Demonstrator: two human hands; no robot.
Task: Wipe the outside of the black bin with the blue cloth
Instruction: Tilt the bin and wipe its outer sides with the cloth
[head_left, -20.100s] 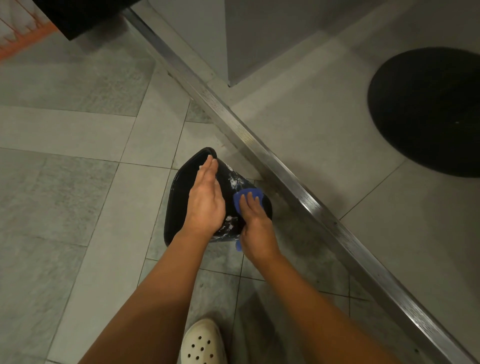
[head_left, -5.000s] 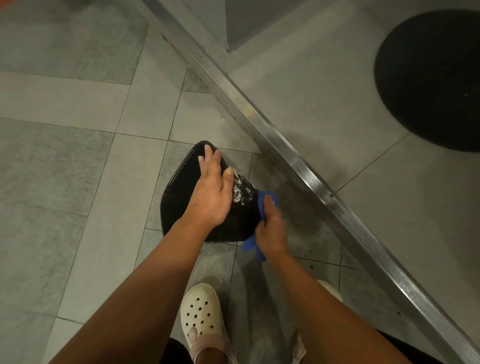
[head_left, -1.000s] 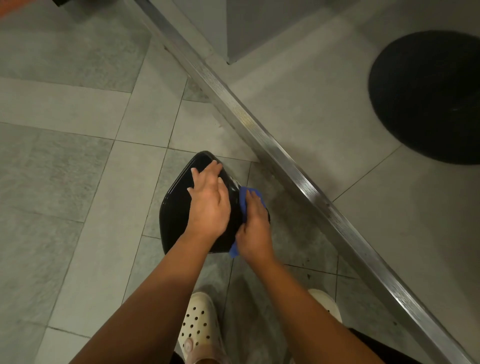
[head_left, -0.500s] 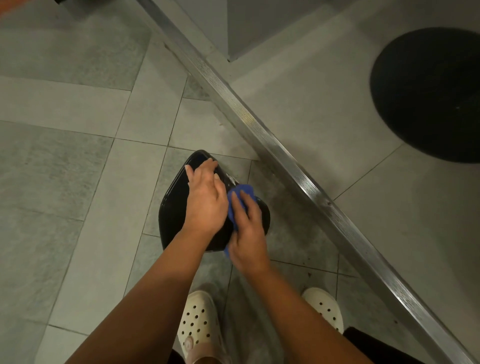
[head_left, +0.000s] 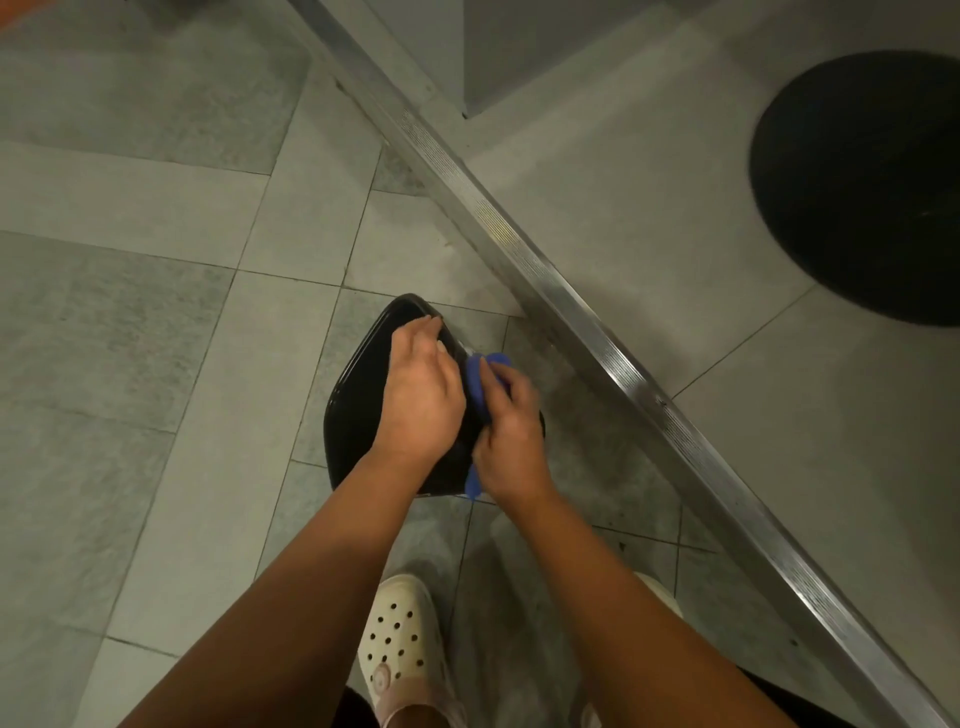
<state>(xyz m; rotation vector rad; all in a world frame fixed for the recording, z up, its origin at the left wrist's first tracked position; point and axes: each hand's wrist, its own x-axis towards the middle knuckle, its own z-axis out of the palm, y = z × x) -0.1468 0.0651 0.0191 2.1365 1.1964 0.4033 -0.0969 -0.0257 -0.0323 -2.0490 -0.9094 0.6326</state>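
Note:
The glossy black bin (head_left: 358, 410) stands on the tiled floor in front of my feet, seen from above. My left hand (head_left: 421, 395) lies over its top, fingers curled over the far upper edge. My right hand (head_left: 506, 431) holds the blue cloth (head_left: 478, 387) against the bin's right side, fingers bent around it. One end of the cloth hangs out below my right wrist. Much of the bin's top and right side is hidden under both hands.
A metal threshold strip (head_left: 582, 322) runs diagonally just right of the bin. Beyond it lies a round black mat (head_left: 862, 182). My white perforated clog (head_left: 400, 644) stands close behind the bin. Grey floor tiles (head_left: 130, 338) spread to the left.
My right hand with the cloth has slid up along the bin's right side toward my left hand. My left hand's fingers have curled further over the far edge.

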